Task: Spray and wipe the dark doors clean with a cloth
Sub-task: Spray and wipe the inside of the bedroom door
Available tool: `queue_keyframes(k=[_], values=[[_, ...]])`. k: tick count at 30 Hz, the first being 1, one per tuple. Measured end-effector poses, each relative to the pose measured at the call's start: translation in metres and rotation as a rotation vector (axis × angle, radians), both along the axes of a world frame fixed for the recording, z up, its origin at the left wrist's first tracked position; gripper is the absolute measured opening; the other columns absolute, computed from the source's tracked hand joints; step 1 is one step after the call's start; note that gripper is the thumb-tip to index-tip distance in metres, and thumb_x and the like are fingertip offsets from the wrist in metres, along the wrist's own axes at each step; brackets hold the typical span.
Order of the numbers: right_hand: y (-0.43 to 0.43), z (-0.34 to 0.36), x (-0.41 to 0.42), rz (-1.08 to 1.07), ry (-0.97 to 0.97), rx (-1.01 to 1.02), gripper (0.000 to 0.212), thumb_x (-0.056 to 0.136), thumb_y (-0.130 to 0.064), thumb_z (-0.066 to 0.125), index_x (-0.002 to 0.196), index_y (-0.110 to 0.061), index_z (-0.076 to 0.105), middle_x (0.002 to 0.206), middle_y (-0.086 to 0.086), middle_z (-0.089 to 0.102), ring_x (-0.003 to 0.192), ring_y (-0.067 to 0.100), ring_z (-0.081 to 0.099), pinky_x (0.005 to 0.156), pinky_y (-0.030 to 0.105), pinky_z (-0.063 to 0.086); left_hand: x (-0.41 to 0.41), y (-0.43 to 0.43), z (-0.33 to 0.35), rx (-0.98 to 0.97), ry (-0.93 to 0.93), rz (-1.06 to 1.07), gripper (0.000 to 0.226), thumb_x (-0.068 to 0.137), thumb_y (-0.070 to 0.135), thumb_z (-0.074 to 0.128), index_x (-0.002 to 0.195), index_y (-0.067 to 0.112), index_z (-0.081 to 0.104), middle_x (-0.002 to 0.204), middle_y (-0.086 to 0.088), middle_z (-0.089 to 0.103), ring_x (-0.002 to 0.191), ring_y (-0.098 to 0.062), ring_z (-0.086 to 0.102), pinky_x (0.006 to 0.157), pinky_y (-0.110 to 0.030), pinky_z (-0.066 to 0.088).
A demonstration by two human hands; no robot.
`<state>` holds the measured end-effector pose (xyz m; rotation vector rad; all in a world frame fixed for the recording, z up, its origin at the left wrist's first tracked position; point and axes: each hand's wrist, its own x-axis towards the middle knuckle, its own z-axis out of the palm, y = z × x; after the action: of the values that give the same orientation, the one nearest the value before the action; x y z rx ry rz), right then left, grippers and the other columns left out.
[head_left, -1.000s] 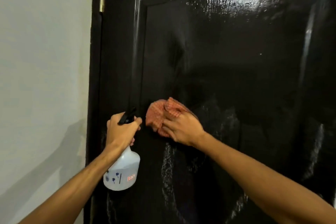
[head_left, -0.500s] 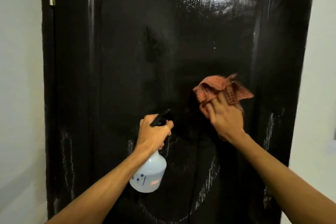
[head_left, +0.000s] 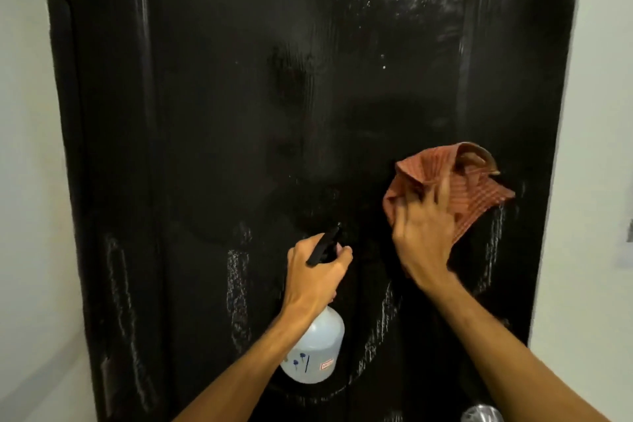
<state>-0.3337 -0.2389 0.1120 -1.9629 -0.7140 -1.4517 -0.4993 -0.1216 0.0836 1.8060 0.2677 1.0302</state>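
Wiping, by the look of it: pressing the reddish checked cloth (head_left: 479,188) against the dark door (head_left: 239,113), right of the panel's middle, with the right hand (head_left: 424,236), laying the fingers stretched over the fabric rather than curling them round it, though blurring somewhat. Gripping the spray bottle (head_left: 315,349) at its black trigger head with the left hand (head_left: 315,274), wrapping the fingers round the neck, aiming the nozzle at the door and letting the clear body hang below the fist, just left of the wiping hand and lower. Probably calling next for sweeping the cloth down across the wet streaks (head_left: 236,284) low on the panel, pressing evenly, holding the bottle out of the wiping path, and stopping short of the knob (head_left: 481,414) at the near right.
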Motion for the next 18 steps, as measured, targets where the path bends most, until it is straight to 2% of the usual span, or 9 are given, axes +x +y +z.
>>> queue_keyframes(k=[2, 4, 6, 8, 11, 13, 14, 16, 18], values=[[0.022, -0.043, -0.019, 0.086, -0.097, -0.235, 0.058, 0.095, -0.025, 0.058, 0.152, -0.022, 0.045, 0.141, 0.010, 0.055, 0.135, 0.036, 0.047, 0.082, 0.041, 0.054, -0.011, 0.012, -0.012, -0.025, -0.001, 0.043, 0.023, 0.092, 0.016, 0.074, 0.080, -0.001, 0.064, 0.076, -0.027, 0.068, 0.044, -0.022, 0.053, 0.039, -0.028, 0.045], [0.038, -0.075, -0.022, 0.152, -0.178, -0.523, 0.053, 0.094, -0.028, 0.054, 0.147, -0.024, 0.051, 0.132, 0.009, 0.063, 0.125, 0.034, 0.059, 0.095, 0.043, 0.047, -0.023, 0.027, -0.022, -0.039, 0.006, 0.075, 0.023, 0.092, 0.015, 0.073, 0.079, -0.002, 0.063, 0.076, -0.027, 0.068, 0.044, -0.021, 0.052, 0.039, -0.029, 0.046], [0.047, -0.053, -0.019, 0.171, -0.193, -0.531, 0.041, 0.098, -0.034, 0.047, 0.136, -0.025, 0.061, 0.137, 0.010, 0.061, 0.121, 0.033, 0.061, 0.102, 0.043, 0.043, -0.034, 0.042, -0.025, -0.047, 0.016, 0.087, 0.022, 0.093, 0.014, 0.073, 0.080, -0.001, 0.064, 0.076, -0.027, 0.068, 0.043, -0.020, 0.052, 0.039, -0.028, 0.045], [0.058, -0.011, -0.025, 0.109, -0.136, -0.359, 0.037, 0.100, -0.035, 0.043, 0.129, -0.022, 0.063, 0.138, 0.011, 0.058, 0.118, 0.033, 0.062, 0.098, 0.039, 0.044, -0.046, 0.060, -0.026, -0.061, 0.012, 0.106, 0.021, 0.094, 0.014, 0.073, 0.081, 0.000, 0.064, 0.076, -0.027, 0.067, 0.043, -0.020, 0.053, 0.040, -0.028, 0.045], [0.089, 0.005, -0.053, 0.094, -0.081, -0.174, 0.043, 0.098, -0.026, 0.052, 0.141, -0.020, 0.054, 0.148, 0.009, 0.048, 0.140, 0.034, 0.042, 0.086, 0.040, 0.053, -0.060, 0.083, -0.026, -0.065, -0.034, 0.160, 0.023, 0.093, 0.013, 0.073, 0.078, -0.001, 0.064, 0.070, -0.027, 0.064, 0.043, -0.019, 0.052, 0.039, -0.030, 0.045], [0.119, -0.035, -0.074, 0.162, -0.114, -0.372, 0.064, 0.094, -0.028, 0.056, 0.155, -0.025, 0.037, 0.140, 0.005, 0.056, 0.138, 0.031, 0.040, 0.077, 0.041, 0.056, -0.072, 0.098, -0.030, -0.079, -0.059, 0.198, 0.025, 0.092, 0.012, 0.074, 0.076, -0.001, 0.062, 0.062, -0.024, 0.059, 0.044, -0.019, 0.050, 0.041, -0.035, 0.045], [0.133, -0.064, -0.081, 0.212, -0.149, -0.529, 0.067, 0.094, -0.030, 0.055, 0.157, -0.026, 0.034, 0.141, 0.004, 0.056, 0.138, 0.029, 0.040, 0.086, 0.043, 0.054, -0.079, 0.106, -0.033, -0.077, -0.067, 0.215, 0.025, 0.092, 0.011, 0.074, 0.074, -0.001, 0.061, 0.059, -0.021, 0.057, 0.044, -0.018, 0.049, 0.041, -0.037, 0.044], [0.145, -0.096, -0.083, 0.229, -0.136, -0.791, 0.057, 0.097, -0.035, 0.046, 0.153, -0.026, 0.041, 0.153, 0.004, 0.047, 0.143, 0.026, 0.039, 0.107, 0.048, 0.045, -0.090, 0.121, -0.040, -0.062, -0.080, 0.231, 0.026, 0.091, 0.012, 0.074, 0.071, 0.002, 0.060, 0.057, -0.018, 0.056, 0.044, -0.018, 0.048, 0.042, -0.041, 0.042], [0.158, -0.072, -0.082, 0.216, -0.109, -0.789, 0.048, 0.099, -0.039, 0.034, 0.144, -0.028, 0.047, 0.145, 0.010, 0.055, 0.122, 0.029, 0.061, 0.093, 0.048, 0.055, -0.103, 0.142, -0.046, -0.062, -0.077, 0.257, 0.026, 0.092, 0.013, 0.074, 0.072, 0.003, 0.061, 0.062, -0.020, 0.059, 0.045, -0.019, 0.049, 0.042, -0.043, 0.042]])
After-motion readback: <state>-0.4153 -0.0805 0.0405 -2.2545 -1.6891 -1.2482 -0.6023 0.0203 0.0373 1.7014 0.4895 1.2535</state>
